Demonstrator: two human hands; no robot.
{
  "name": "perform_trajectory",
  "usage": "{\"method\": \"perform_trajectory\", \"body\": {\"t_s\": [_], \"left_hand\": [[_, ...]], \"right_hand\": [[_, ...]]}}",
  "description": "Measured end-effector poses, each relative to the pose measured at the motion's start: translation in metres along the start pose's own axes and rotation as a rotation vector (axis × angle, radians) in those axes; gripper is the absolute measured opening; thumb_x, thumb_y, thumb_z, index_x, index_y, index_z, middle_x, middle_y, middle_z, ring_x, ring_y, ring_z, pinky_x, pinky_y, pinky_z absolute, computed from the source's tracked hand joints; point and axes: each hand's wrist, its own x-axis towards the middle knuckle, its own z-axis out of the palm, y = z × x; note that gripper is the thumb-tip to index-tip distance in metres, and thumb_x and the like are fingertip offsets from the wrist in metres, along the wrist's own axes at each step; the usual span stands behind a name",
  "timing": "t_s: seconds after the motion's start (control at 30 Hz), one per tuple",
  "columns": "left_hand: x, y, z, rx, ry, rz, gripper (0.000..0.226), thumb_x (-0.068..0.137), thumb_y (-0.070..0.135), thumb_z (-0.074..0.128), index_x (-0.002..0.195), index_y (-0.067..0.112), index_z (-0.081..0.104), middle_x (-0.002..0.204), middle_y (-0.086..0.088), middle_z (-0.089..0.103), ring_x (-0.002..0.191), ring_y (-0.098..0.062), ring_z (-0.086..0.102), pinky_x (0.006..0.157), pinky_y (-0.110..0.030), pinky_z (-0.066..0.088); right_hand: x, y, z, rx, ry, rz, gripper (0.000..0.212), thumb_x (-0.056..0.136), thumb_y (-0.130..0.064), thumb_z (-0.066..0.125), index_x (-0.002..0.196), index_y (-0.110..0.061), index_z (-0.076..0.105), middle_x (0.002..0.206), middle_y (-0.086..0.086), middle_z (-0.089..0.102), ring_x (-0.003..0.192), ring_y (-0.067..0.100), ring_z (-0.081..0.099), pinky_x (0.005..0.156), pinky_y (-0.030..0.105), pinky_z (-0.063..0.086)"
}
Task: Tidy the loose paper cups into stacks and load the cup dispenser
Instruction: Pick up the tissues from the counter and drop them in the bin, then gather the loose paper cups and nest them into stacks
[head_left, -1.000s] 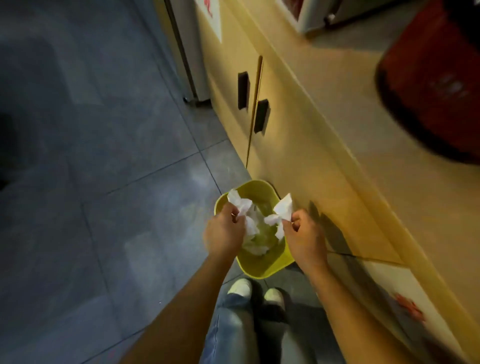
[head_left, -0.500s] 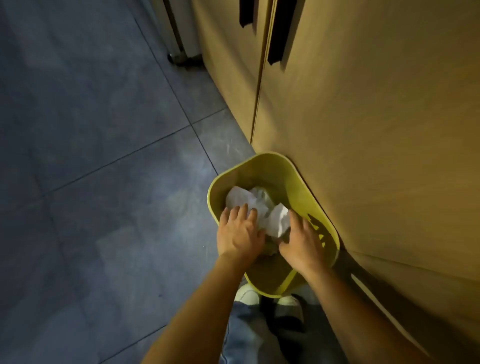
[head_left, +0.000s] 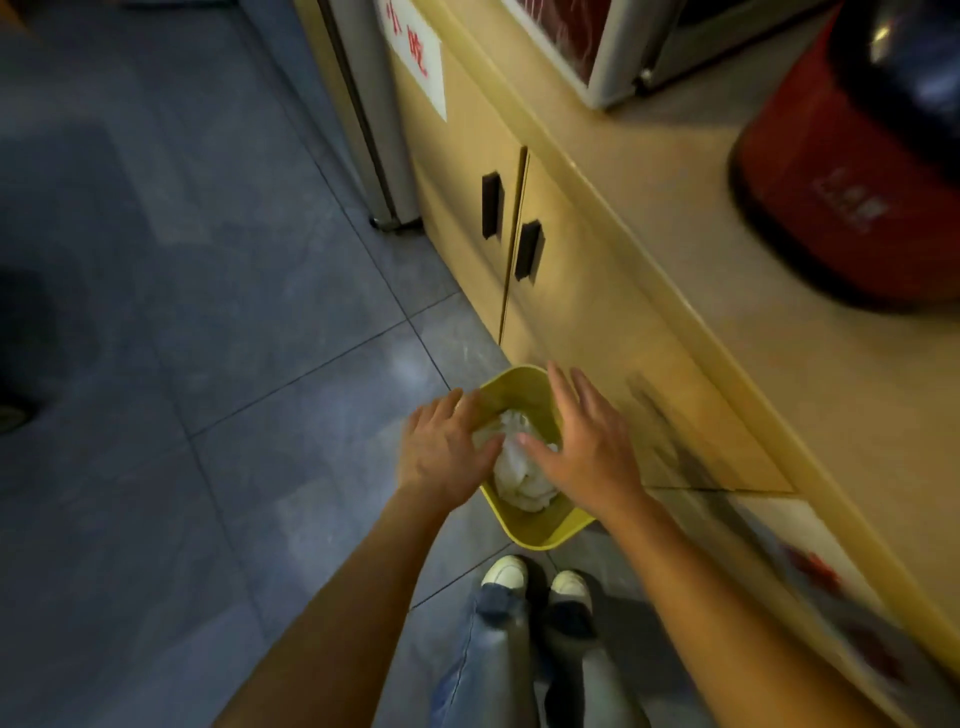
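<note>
A small yellow-green waste bin (head_left: 540, 532) stands on the floor against the cabinet front, with crumpled white paper (head_left: 514, 467) lying inside it. My left hand (head_left: 447, 452) hovers over the bin's left rim, fingers spread, holding nothing. My right hand (head_left: 587, 447) hovers over the bin's right side, palm down, fingers spread and empty. No paper cups or cup dispenser are in view.
A tan cabinet (head_left: 587, 291) with two doors and black handles runs along the right under a countertop. A red container (head_left: 852, 176) sits on the counter. Grey floor tiles spread to the left. My shoes (head_left: 535, 579) stand just behind the bin.
My hands let go of the white paper, which now lies in the bin, and rose with fingers open. The camera pulled back up from the bin, showing the counter again.
</note>
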Motion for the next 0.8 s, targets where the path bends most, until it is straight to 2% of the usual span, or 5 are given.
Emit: {"method": "perform_trajectory", "body": {"t_s": [0.1,0.37,0.57,0.8], "left_hand": [[-0.011,0.011,-0.048,-0.038,0.034,-0.005,0.061,0.087,0.052,0.048,0.139,0.021,0.038,0.142,-0.006,0.049,0.129,-0.028,0.044,0.107,-0.042,0.032],[-0.034,0.064,-0.145,-0.076,0.147,0.159,0.055,0.087,0.05,0.05,0.133,0.021,0.048,0.133,-0.004,0.057,0.121,-0.026,0.051,0.101,-0.042,0.04],[-0.046,0.128,-0.181,-0.134,0.165,0.311,0.052,0.086,0.052,0.052,0.13,0.024,0.051,0.129,-0.003,0.06,0.117,-0.026,0.054,0.095,-0.04,0.042],[-0.07,0.228,-0.201,-0.249,0.134,0.533,0.054,0.084,0.055,0.05,0.128,0.024,0.052,0.123,-0.001,0.062,0.113,-0.02,0.056,0.091,-0.036,0.043]], "right_hand": [[-0.012,-0.03,-0.037,-0.039,0.067,-0.018,0.078,0.084,-0.056,0.049,0.145,-0.027,0.009,0.152,0.012,0.025,0.138,0.028,0.027,0.107,0.045,0.026],[-0.043,-0.073,-0.118,-0.142,0.267,-0.063,0.078,0.081,-0.054,0.054,0.143,-0.02,0.021,0.139,0.018,0.046,0.123,0.033,0.048,0.097,0.047,0.039],[-0.079,-0.074,-0.182,-0.127,0.412,-0.033,0.077,0.078,-0.052,0.056,0.141,-0.018,0.027,0.131,0.016,0.053,0.112,0.033,0.055,0.092,0.043,0.044],[-0.139,-0.05,-0.259,-0.106,0.617,0.06,0.073,0.079,-0.053,0.049,0.139,-0.018,0.03,0.13,0.012,0.054,0.115,0.028,0.055,0.09,0.042,0.045]]}}
